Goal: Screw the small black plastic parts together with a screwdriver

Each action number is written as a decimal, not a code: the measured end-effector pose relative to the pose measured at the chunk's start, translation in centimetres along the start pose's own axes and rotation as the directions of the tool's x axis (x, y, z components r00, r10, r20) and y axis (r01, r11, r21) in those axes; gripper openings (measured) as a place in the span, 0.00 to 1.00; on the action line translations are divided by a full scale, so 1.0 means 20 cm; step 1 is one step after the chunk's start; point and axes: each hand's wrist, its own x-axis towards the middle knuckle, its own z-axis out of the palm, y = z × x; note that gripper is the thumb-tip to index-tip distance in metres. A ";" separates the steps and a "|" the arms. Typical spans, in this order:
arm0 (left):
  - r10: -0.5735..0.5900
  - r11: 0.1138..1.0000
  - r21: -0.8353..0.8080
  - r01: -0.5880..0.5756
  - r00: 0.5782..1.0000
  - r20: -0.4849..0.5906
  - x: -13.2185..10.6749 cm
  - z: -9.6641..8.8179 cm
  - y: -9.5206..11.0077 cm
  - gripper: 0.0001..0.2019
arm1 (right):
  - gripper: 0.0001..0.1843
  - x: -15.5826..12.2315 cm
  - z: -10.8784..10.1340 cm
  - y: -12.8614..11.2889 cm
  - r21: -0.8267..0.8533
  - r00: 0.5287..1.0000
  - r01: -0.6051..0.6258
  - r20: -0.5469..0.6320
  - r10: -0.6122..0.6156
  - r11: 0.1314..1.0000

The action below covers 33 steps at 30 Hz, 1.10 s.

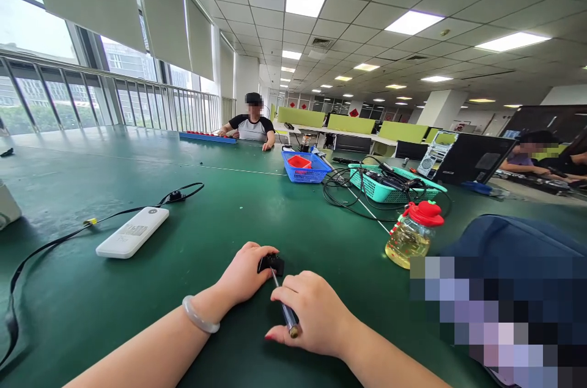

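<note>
My left hand (245, 275) rests on the green table (229, 204) with its fingers curled round a small black part (271, 263). A pale bangle sits on that wrist. My right hand (312, 314) is closed round a thin screwdriver (287, 308), gripped like a pen. Its shaft runs up to the black part and its tip touches it. Both hands lie close together near the table's front edge.
A white power bank (132, 232) with a black cable (55, 244) lies at the left. A red-capped bottle of yellow liquid (413, 235) stands at the right. Blue basket (306, 168), teal basket (389, 189) with cables, laptop (468, 159) further back. A person sits at the far end; another at right.
</note>
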 end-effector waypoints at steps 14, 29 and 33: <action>-0.011 0.999 -0.030 0.010 1.000 -0.008 0.00 0.00 0.01 0.17 | 0.08 -0.01 -0.01 0.00 0.009 0.974 0.048 -0.221 -0.045 0.999; -0.025 0.998 -0.053 0.026 1.000 0.006 0.00 0.00 0.01 0.17 | 0.07 0.00 -0.02 -0.01 -0.031 0.971 0.053 -0.231 -0.059 0.998; -0.029 0.999 -0.041 0.029 1.000 0.005 0.00 -0.01 0.01 0.17 | 0.08 0.00 -0.02 -0.01 -0.028 0.967 0.062 -0.244 -0.066 0.998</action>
